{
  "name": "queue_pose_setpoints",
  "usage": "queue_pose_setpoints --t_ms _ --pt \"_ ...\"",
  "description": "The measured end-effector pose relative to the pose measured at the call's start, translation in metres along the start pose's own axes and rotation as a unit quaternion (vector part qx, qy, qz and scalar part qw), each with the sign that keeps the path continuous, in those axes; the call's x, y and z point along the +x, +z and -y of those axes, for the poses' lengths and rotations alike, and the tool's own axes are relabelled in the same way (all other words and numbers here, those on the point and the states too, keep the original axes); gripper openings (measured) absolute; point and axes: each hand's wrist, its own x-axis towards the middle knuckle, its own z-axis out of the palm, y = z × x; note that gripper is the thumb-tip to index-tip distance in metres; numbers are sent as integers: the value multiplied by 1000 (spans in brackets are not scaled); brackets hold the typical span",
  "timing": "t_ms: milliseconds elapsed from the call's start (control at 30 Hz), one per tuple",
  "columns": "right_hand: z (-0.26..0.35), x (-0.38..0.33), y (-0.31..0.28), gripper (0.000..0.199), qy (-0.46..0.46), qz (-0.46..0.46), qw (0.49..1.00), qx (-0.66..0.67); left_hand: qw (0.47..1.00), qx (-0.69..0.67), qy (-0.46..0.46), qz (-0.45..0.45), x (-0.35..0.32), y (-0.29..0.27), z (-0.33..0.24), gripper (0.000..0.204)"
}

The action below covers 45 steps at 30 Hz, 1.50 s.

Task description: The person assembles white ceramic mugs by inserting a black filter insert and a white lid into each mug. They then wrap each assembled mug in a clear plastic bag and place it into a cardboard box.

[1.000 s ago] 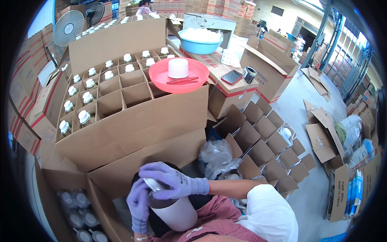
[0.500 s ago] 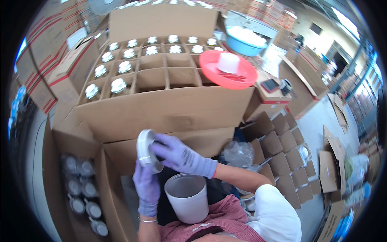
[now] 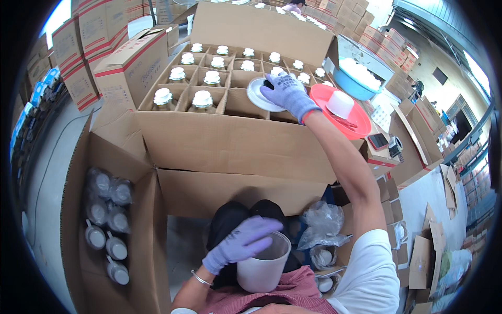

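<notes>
Purple work gloves cover both hands. Out over the divided carton, my right hand (image 3: 286, 93) grips a round white lid (image 3: 260, 98) near its dark knob. The lid is above the front compartments, close to a red plastic dish (image 3: 320, 93). On my lap stands a white tub (image 3: 265, 272) with its mouth uncovered. Stretched fingers of my left hand (image 3: 244, 242) lie over the tub's left rim; whether they touch it I cannot tell. Bottles with white caps (image 3: 203, 99) fill several compartments of the carton (image 3: 230, 136).
A tall carton (image 3: 151, 235) at left holds plastic-wrapped white-topped items (image 3: 95, 236). The red dish bears a white cup (image 3: 340, 104). Behind it sits a blue basin (image 3: 355, 86) of white pieces. At right are a phone (image 3: 378, 141), clear plastic bags (image 3: 320, 225) and cardboard dividers.
My right hand has carried the lid from above my lap up and forward over the divided carton. My left hand has released the lid and come down to the tub. The view has shifted.
</notes>
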Motion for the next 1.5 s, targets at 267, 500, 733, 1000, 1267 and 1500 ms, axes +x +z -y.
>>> queue_pose_setpoints --t_ms 267,500,733,1000,1267,1500 --pt "158 29 15 56 -201 70 956 201 988 -46 -116 -93 -12 -10 15 38" --pt "115 43 -33 34 -212 -184 935 218 877 -258 -104 -391 9 -74 17 58" --pt "79 -78 -118 32 -363 -396 800 268 795 -544 78 -258 59 -127 -4 67" --pt "38 -324 6 66 -222 -80 832 502 908 -246 -95 -327 19 -68 -20 61" --pt "50 -529 53 61 -183 39 811 554 890 -55 -361 -273 -97 -8 -62 72" --pt "84 -423 20 92 -170 -38 718 673 902 169 -393 -58 -183 21 -36 55"
